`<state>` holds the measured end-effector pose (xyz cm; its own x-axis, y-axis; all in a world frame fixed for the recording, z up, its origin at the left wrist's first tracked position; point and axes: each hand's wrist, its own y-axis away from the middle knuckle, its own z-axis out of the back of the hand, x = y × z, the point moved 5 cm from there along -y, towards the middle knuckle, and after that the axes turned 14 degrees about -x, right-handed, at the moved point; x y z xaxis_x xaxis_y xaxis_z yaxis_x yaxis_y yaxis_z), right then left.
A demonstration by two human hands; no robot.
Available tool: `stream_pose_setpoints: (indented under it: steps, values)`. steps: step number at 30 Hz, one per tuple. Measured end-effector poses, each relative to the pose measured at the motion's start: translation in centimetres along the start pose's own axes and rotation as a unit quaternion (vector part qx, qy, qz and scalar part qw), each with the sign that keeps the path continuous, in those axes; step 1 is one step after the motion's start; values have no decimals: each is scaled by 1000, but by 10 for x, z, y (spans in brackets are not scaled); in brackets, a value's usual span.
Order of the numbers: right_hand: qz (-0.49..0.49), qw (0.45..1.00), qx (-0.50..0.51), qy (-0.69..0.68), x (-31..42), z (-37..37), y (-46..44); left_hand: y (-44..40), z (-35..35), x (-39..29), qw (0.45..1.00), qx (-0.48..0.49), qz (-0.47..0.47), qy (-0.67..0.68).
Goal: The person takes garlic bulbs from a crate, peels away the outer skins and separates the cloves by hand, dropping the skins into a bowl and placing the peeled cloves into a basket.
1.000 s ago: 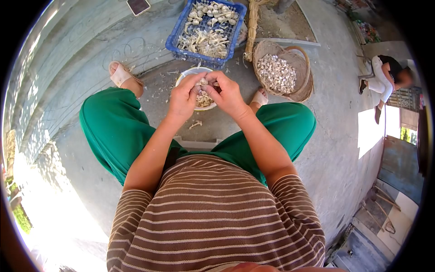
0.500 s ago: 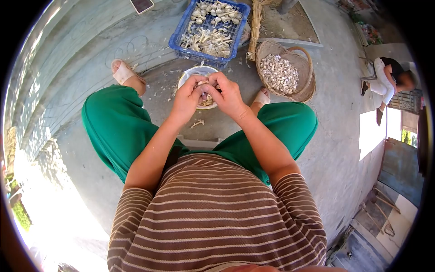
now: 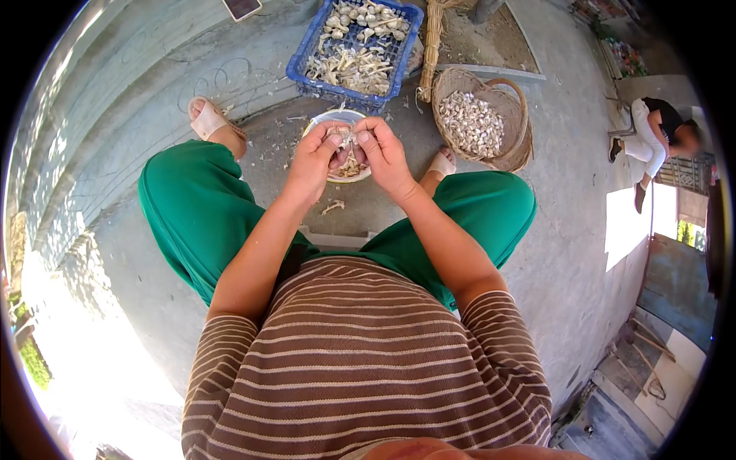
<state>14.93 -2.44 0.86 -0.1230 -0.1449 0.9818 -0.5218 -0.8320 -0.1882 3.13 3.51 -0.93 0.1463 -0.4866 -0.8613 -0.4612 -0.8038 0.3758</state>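
My left hand point(image 3: 313, 159) and my right hand point(image 3: 386, 157) are close together over a pale bowl point(image 3: 337, 116) between my feet. Thumbs and fingertips of both hands pinch a piece of garlic point(image 3: 344, 133), largely covered by the fingers. Below them, brownish-white garlic bits point(image 3: 352, 167) lie in the bowl. Just beyond the bowl stands a blue plastic crate point(image 3: 294, 70), with whole garlic bulbs point(image 3: 376, 17) at its far end and a heap of garlic stalks point(image 3: 351, 70) nearer me. Garlic cloves point(image 3: 471, 123) fill part of a wicker basket point(image 3: 524, 138) to the right.
Garlic scraps point(image 3: 333, 207) litter the concrete floor around the bowl. A straw bundle point(image 3: 432, 46) lies between crate and basket. A phone-like dark object point(image 3: 242, 8) rests on the steps at top left. Another person point(image 3: 655, 134) sits bent over at far right.
My hands have drawn slightly apart and their thumbs have separated, so more of the garlic between them shows. The crate and basket have stayed in place.
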Motion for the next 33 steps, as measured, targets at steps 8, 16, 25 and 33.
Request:
stream_pose_setpoints:
  steps: [8, 16, 25, 33]
  values:
    - [-289, 896, -52, -332, -7, 3, -4, 1, -2, -9, 993, -10, 51, 109]
    - [-89, 994, -1, -62, 1, 8, -12, -1, -1, -10, 951, -41, -194, -239]
    - [-32, 998, 20, 44, 7, 5, -13, 3, 0, -26, 891, -54, -316, -323]
    - [-239, 950, 77, -188, -4, 1, -3, 1, 7, -16, 938, -30, -204, -277]
